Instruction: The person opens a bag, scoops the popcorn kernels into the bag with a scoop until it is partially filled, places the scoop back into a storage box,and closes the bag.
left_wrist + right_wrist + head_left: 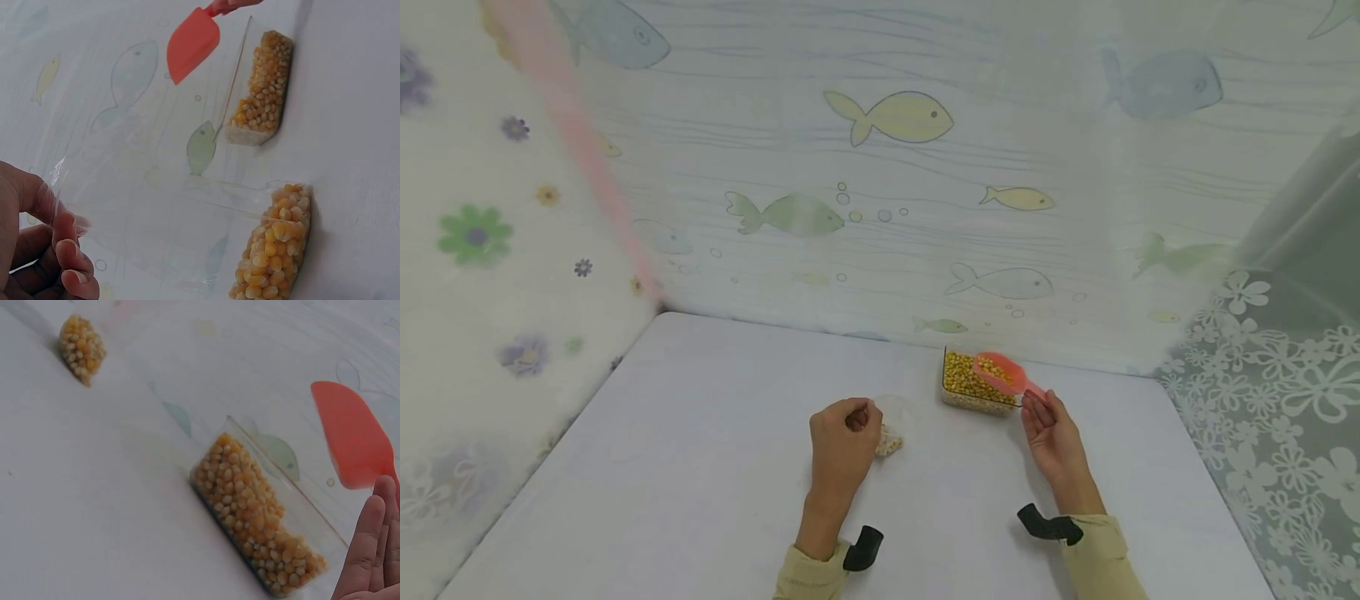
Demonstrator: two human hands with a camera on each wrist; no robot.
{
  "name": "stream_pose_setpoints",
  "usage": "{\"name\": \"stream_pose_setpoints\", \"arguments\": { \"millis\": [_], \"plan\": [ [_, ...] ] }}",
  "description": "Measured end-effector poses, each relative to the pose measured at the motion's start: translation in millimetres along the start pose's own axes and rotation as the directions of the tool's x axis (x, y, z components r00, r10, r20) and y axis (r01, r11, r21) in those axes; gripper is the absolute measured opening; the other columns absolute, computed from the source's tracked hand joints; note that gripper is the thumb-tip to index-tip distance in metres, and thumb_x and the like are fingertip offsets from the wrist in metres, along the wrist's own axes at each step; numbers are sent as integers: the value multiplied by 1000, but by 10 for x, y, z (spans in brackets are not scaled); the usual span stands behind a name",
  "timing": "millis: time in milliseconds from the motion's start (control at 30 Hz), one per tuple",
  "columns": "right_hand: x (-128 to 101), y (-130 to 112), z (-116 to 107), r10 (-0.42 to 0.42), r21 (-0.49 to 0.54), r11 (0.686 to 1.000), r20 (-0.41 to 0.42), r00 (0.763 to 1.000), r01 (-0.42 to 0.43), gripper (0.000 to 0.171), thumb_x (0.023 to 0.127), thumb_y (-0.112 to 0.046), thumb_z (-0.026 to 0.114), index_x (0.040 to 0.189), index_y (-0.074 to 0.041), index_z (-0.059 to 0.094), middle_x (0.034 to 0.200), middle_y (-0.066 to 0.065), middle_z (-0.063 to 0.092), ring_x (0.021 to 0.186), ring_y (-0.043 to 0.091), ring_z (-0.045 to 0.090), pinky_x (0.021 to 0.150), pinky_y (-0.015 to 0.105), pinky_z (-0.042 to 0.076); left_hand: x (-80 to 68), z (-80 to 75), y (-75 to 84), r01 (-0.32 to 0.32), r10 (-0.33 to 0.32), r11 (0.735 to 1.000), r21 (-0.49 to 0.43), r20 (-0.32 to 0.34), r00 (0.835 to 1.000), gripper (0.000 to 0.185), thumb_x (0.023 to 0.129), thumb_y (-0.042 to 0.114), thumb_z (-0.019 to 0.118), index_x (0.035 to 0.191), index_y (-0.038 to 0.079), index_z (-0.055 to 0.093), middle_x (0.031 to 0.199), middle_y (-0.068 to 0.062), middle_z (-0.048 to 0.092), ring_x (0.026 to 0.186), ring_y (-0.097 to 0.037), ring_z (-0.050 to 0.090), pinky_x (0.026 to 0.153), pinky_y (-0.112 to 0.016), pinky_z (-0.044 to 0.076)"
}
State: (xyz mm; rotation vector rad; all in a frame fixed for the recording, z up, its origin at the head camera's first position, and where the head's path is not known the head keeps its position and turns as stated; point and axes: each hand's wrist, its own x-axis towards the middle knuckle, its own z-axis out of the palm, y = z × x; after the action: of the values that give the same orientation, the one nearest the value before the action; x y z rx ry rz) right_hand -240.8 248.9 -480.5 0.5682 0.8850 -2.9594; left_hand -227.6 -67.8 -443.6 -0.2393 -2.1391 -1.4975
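Observation:
My left hand (844, 442) pinches the top edge of a clear plastic bag (156, 194), which stands on the table with corn kernels (272, 247) gathered in its bottom. To the right, a clear rectangular box (977, 403) holds more yellow corn kernels (234, 497). My right hand (1054, 442) grips the handle of a coral-red scoop (195, 44) and holds it raised over the box's right part. In the head view some kernels show at the scoop's bowl, but I cannot tell if they lie in it or in the box behind.
The white table (700, 467) runs back to a curtain (880, 167) printed with fish, close behind the box. A flowered sheet (475, 317) hangs along the left side, and a white floral lace curtain (1300, 400) hangs on the right.

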Motion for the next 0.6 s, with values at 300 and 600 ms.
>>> {"name": "stream_pose_setpoints", "arguments": {
  "millis": [300, 600],
  "plan": [
    [-149, 57, 139, 13, -57, 998, 84, 996, -8, 39, 110, -24, 43, 90, -7, 73, 87, 7, 78, 81, 12, 75, 77, 20, 58, -3, -3, 15, 0, 0, 1000, 1, 3, 1000, 13, 86, -7, 67, 78, -1, 75, 60, -2, 59, 53, -8, 51, 51, -24, 48],
    [-379, 202, 327, 43, -223, 975, 81, 996, -24, 31, 109, -28, 46, 92, -13, 68, 89, 2, 78, 81, 8, 74, 78, 17, 57, 4, 0, 11, -4, 4, 1000, -15, 10, 1000, 14, 86, -8, 67, 77, -1, 74, 59, -1, 58, 53, -8, 51, 51, -23, 48]
  ]
}}
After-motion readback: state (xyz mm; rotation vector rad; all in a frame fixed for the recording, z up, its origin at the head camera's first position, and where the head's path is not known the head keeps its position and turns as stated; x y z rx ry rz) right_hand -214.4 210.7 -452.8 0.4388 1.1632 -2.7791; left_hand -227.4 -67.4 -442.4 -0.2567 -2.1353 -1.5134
